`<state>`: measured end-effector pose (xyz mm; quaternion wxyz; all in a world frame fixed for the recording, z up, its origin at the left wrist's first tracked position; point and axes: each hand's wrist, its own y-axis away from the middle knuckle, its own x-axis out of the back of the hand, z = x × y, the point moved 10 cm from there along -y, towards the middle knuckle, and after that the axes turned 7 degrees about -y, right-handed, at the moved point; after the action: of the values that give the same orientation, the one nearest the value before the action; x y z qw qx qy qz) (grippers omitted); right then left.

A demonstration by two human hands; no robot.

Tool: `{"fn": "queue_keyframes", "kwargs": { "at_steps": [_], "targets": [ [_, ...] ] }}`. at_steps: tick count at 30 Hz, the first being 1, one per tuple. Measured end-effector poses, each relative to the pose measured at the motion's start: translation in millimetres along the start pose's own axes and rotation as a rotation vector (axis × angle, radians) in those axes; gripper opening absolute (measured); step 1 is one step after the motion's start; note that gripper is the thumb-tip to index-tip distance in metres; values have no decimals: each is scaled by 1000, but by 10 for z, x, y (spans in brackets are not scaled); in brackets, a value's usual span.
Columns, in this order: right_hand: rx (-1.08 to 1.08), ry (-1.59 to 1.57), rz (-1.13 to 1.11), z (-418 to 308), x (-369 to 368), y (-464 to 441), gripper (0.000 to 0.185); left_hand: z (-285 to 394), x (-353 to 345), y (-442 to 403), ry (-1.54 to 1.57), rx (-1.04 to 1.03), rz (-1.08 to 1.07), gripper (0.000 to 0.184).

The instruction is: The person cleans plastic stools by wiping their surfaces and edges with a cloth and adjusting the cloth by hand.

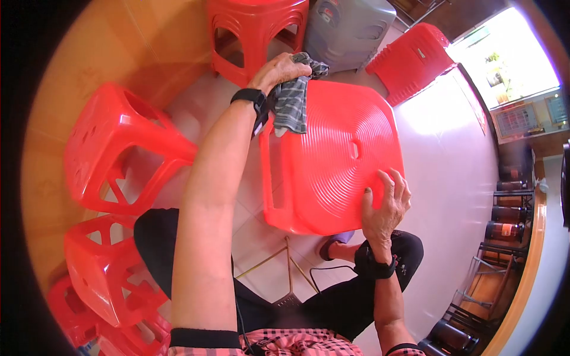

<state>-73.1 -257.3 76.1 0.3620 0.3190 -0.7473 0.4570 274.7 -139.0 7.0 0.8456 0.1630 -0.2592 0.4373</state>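
Observation:
In front of me is a red plastic stool [332, 172], its ringed seat facing me, with a slot in the middle. My left hand [281, 72] is closed around a dark grey checked cloth [291, 107]. The cloth hangs over the stool's upper left corner, and part of it bunches above my fingers. On the lower right of the seat rests my right hand [387, 207], its thumb and fingers apart and nothing between them. Most of the stool's legs are hidden under the seat.
Red stools stand at left [110, 151], lower left [104, 267] and top [258, 35]. Beside the top one is a grey stool stack [349, 35], then a red stack [412, 62]. Dark folded furniture [507, 222] lines the right wall. A long-handled dustpan [288, 299] lies between my legs.

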Motion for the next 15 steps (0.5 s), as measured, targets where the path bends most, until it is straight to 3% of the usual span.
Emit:
{"fn": "queue_keyframes", "kwargs": {
  "at_steps": [3,6,8,10,15],
  "targets": [
    [12,7,-4,-2,0,-1,44,-58,21,223,332,-20,62,21],
    [26,11,-1,-17,9,-2,43,-250,40,392,418,-56,182,13],
    [32,14,0,-32,11,0,43,-364,-25,499,505,-33,217,16],
    [20,7,8,-23,21,1,40,-468,72,607,340,-24,402,19],
    [31,3,18,-12,11,1,41,-553,48,913,305,31,562,31]
  ]
}}
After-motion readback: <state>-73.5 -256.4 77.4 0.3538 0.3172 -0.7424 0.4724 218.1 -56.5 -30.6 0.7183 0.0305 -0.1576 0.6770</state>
